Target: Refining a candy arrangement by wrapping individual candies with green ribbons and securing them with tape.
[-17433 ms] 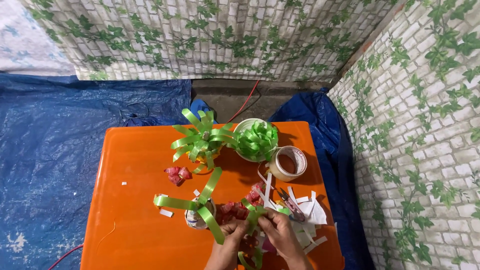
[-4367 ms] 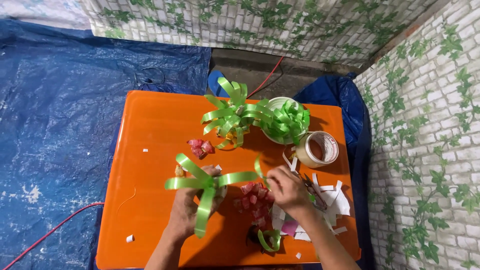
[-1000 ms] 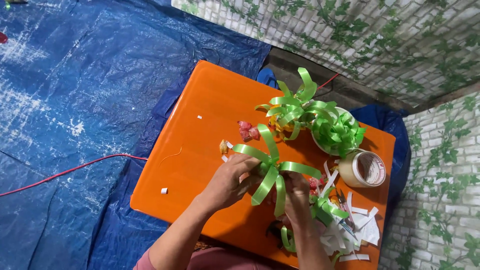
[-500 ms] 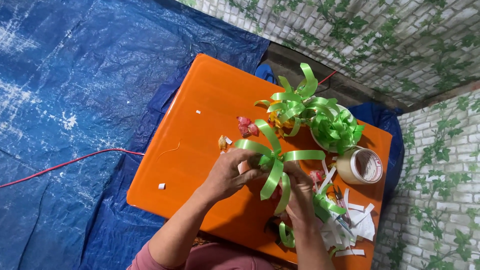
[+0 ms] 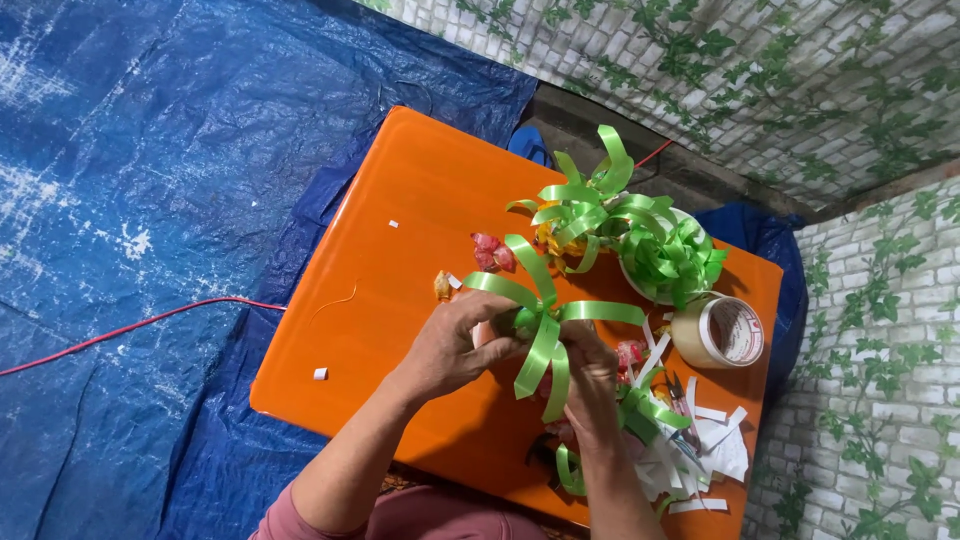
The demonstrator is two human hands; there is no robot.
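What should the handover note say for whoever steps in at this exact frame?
Left hand: gripping the centre of the green ribbon bow above the orange table.
Right hand: pinching the same bow from below.
Nearby: finished ribbon bow, bowl of green ribbon, tape roll, paper scraps, small wrapped sweets.
Done: loops formed, one bow finished.
Left, likely: securing this bow's centre; cannot tell if it is taped.

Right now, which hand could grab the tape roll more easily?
Right, probably. The right hand lies on the same side as the tape roll; the left hand is farther off and grips the green ribbon bow.
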